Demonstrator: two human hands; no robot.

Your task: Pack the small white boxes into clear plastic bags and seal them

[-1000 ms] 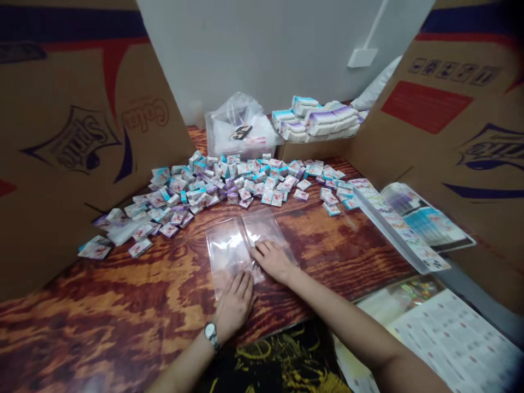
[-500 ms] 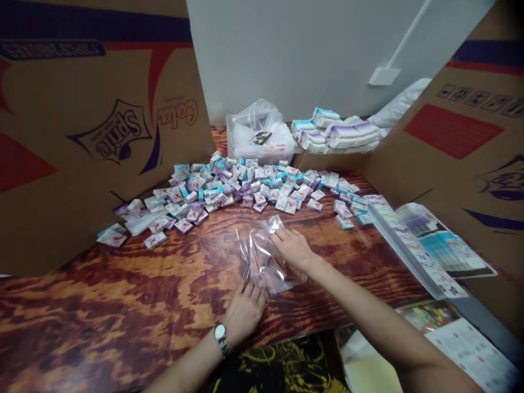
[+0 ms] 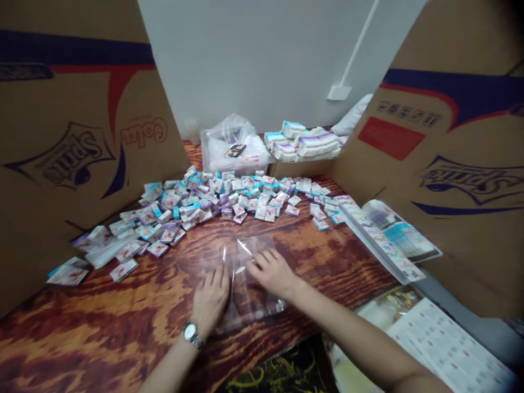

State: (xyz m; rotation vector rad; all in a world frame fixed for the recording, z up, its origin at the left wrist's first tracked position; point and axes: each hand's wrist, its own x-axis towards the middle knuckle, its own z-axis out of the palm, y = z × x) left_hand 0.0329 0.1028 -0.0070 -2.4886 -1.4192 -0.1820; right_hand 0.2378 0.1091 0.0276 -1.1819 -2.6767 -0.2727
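A clear plastic bag (image 3: 248, 300) lies spread on the wooden table (image 3: 135, 322) in front of me, with shiny creases along it. My left hand (image 3: 210, 297), a wristwatch (image 3: 191, 332) on its wrist, rests on the bag's left edge with fingers stretched forward. My right hand (image 3: 273, 275) lies across the upper right part of the bag, its fingers slightly bent and apart. Beyond both hands spreads a heap of small printed boxes (image 3: 241, 197) in white, blue and purple.
Tall cardboard boxes stand at the left (image 3: 77, 125) and right (image 3: 409, 120). At the back are a bundle of plastic bags (image 3: 233, 150) and stacked white packs (image 3: 303, 143). Printed sheets (image 3: 376, 240) lie at the right, with a paper-covered box (image 3: 446, 341) below.
The bag has gone from bunched up to flatter on the table. My left hand has slid forward along its left side; my right hand has come lower over it. The camera view has turned right.
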